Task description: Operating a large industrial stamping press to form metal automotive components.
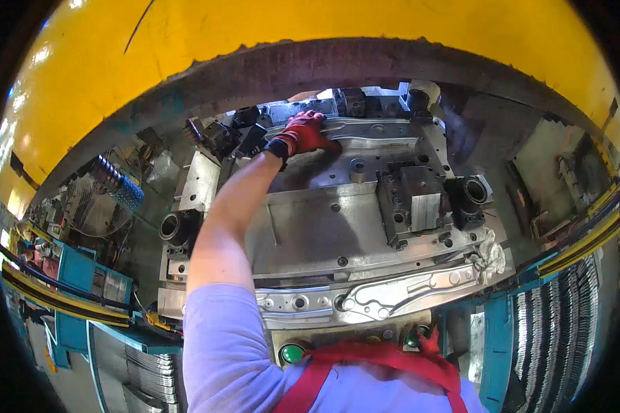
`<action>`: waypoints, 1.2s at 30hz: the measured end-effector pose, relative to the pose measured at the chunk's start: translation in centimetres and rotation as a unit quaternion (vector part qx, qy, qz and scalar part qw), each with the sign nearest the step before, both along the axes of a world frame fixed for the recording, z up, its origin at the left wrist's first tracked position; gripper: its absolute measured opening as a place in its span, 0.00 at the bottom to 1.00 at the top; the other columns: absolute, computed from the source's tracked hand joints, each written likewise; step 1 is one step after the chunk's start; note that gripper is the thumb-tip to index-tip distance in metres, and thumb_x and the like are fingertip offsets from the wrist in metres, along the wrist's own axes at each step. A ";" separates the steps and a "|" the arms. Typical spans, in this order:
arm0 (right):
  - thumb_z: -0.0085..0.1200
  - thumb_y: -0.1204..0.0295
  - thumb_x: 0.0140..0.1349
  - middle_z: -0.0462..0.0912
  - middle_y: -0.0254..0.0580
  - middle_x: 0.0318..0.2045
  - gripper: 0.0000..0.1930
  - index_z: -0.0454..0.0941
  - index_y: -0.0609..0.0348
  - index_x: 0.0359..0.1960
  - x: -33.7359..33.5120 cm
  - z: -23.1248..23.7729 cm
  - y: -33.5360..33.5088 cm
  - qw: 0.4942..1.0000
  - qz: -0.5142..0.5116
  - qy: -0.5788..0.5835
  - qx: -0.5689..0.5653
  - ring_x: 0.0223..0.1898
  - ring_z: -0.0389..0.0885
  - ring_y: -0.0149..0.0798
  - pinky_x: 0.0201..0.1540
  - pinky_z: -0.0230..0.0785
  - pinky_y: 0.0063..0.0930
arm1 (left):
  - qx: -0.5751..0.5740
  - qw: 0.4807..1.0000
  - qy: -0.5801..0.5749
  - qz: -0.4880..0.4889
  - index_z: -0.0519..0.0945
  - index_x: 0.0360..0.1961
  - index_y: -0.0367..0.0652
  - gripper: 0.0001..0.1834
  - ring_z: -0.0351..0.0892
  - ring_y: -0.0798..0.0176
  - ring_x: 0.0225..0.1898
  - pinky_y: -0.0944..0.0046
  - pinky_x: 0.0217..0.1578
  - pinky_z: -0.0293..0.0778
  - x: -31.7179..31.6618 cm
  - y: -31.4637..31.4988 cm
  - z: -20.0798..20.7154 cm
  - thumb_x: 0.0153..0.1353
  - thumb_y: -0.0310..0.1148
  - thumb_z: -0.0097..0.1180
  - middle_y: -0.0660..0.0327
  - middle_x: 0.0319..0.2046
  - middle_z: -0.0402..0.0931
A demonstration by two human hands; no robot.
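My left hand (303, 133), in a red glove with a dark wristband, reaches over the die to its far side. Its fingers are bent over the left end of a long pressed metal part (382, 131), which lies along the back of the die. The underside of the grip is hidden. Another shaped metal part (406, 292) lies along the die's near edge, with a green push button (292, 353) below it on a panel. A second button is partly covered by red cloth. My right hand does not show clearly.
Overhead curves the press's yellow frame (310, 24). Steel blocks and a guide bushing (474, 191) rise from the die (310, 227). A crumpled rag (489, 256) lies at its right corner. Racks of stacked metal parts (554, 330) stand on both sides; a fan (96, 206) is at left.
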State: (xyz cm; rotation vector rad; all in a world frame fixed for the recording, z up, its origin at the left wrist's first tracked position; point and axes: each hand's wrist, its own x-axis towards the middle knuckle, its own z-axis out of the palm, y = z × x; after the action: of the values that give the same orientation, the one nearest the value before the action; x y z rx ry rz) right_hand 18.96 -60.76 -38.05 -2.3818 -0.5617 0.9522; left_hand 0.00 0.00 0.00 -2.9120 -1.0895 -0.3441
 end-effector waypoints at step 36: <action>0.44 0.67 0.60 0.49 0.61 0.62 0.27 0.54 0.58 0.62 7.3 1.8 9.1 0.784 0.550 -0.227 0.175 0.64 0.49 0.55 0.63 0.47 0.39 | -0.089 0.979 -0.096 0.157 0.65 0.55 0.39 0.51 0.63 0.45 0.51 0.50 0.55 0.56 -31.2 -39.2 -6.4 0.24 0.50 0.68 0.48 0.49 0.66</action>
State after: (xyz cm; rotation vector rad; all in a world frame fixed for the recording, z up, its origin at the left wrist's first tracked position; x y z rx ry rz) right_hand 26.23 -51.65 -36.21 -1.7870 -2.2404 0.5285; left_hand -31.18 -39.21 -6.36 -2.8274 -1.6628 -0.5516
